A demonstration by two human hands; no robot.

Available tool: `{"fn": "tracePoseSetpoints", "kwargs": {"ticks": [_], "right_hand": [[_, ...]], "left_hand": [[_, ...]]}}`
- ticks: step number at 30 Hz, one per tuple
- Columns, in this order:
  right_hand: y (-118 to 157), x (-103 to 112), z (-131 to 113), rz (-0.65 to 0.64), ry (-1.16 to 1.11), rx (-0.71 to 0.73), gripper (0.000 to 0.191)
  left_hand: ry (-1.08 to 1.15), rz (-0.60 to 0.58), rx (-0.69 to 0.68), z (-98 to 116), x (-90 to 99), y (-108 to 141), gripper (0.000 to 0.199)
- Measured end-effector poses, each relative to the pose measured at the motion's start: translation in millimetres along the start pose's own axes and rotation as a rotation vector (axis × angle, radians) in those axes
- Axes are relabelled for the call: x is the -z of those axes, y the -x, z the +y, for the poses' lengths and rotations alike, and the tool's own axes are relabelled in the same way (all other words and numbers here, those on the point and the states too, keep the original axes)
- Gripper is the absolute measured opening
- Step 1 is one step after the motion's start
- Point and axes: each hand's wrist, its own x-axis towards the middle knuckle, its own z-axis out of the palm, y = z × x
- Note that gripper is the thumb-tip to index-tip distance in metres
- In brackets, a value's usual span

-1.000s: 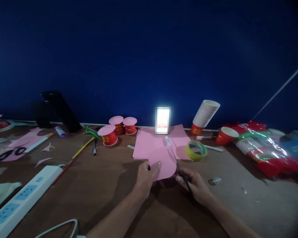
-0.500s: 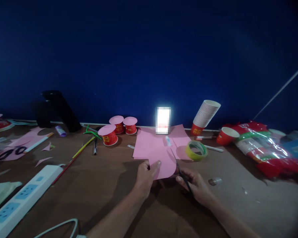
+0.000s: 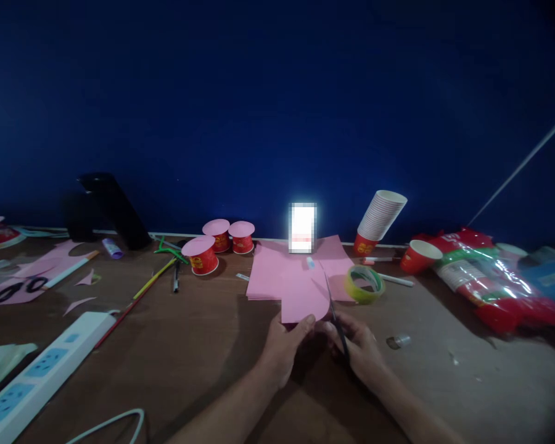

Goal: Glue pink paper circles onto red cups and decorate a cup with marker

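Looking from far, I see the pink sheet at one o'clock from the left hand, which pinches its near edge. The right hand, nearer to its curved right edge, is closed around scissors pointing to eleven o'clock; at twelve, the tape roll narrows the room.

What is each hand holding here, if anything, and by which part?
The left hand holds the pink sheet by its near edge, thumb on top; the right hand holds the scissors by their dark handles.
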Motion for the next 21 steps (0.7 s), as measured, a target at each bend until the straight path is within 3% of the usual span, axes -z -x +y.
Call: {"fn": "tracePoseSetpoints", "kwargs": {"ticks": [7, 21], "right_hand": [[3.3, -6.4, -3.6, -0.072, 0.048, 0.065, 0.034], [3.0, -4.7, -5.6, -0.087, 0.026, 0.088, 0.038]], "left_hand": [[-0.057, 0.21, -0.018, -3.2, -1.0, -3.3, 0.038], [-0.098, 0.21, -0.005, -0.2, -4.1, 0.7, 0.042]]}}
